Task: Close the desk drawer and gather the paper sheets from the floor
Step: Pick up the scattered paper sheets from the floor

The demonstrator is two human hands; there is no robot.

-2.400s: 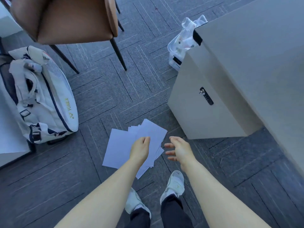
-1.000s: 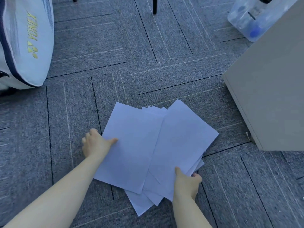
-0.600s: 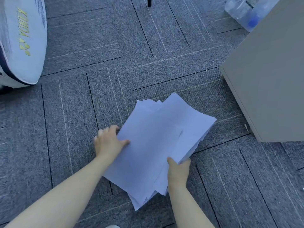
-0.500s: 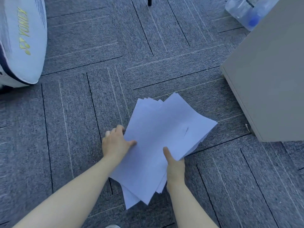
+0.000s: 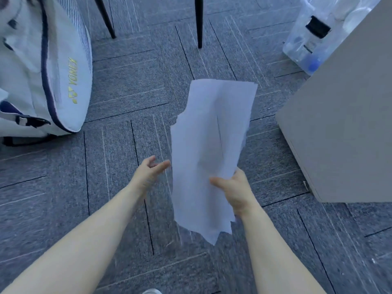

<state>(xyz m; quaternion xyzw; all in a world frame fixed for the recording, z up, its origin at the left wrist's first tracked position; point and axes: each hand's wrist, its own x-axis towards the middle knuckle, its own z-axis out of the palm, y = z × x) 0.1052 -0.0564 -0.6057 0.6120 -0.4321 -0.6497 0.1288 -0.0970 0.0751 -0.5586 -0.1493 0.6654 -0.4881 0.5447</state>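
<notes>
A loose stack of white paper sheets (image 5: pixel 209 149) hangs upright above the grey carpet, its edges uneven. My right hand (image 5: pixel 232 188) is shut on the stack's right edge, thumb across the front. Just left of the stack, my left hand (image 5: pixel 149 171) is open with spread fingers, a small gap away from the sheets. The grey desk drawer unit (image 5: pixel 343 132) stands at the right; only its plain side faces me, so the drawer front is hidden.
A white sports bag (image 5: pixel 48 66) lies at the upper left. Two dark chair legs (image 5: pixel 198 22) stand at the top. A clear plastic bag of items (image 5: pixel 307 35) sits behind the drawer unit. A shoe tip (image 5: pixel 151 291) shows at the bottom edge.
The sheets were spread on the carpet; both hands pushed them together. Now the right hand has lifted the stack off the floor and the left hand has let go.
</notes>
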